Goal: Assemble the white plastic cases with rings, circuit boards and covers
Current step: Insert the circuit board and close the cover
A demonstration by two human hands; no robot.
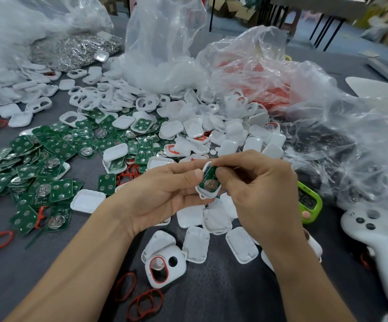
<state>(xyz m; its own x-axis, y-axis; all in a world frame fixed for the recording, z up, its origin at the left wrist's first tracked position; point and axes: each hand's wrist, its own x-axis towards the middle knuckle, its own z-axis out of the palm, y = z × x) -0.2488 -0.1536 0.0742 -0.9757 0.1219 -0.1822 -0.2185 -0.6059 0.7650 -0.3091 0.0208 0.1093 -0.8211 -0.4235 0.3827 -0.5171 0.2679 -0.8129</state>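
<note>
Both hands are above the near-centre of the dark grey table [223, 298]. The left hand [165, 194] cradles a white plastic case [202, 196] with its fingers curled under and its thumb on the case's left edge. The right hand [258, 194] pinches the far end of the case between thumb and forefinger. A green circuit board [208, 176] sits in the open case, with a round silvery coin cell at its near end.

Containers:
- Far left: a clear crinkled bag [48, 17] lies open over a heap of small silvery metal pieces [76, 49].
- Far centre: an upright clear bag [165, 43] with whitish contents at its base; I cannot tell what they are.
- Far right: a crumpled clear bag [258, 56] with a red mass [269, 89] showing through the film.
- Right: more film over something dark that I cannot make out.

Loose stock:
- Left: a spread of flat green boards [37, 163] with silver dots.
- Centre, beyond the hands: a heap of white rounded-rectangle covers [223, 131], smooth and matt.
- Farther left: white frames [88, 98] with cut-out openings.

Near, below the hands: a front shell [165, 263] with a red ring [158, 269] seated round its oval opening. Shallow covers lie just beside it. Thin red loops [145, 303] lie loose at the near edge.

Right: a lime-green timer [309, 203] and a white handheld controller [379, 235].
</note>
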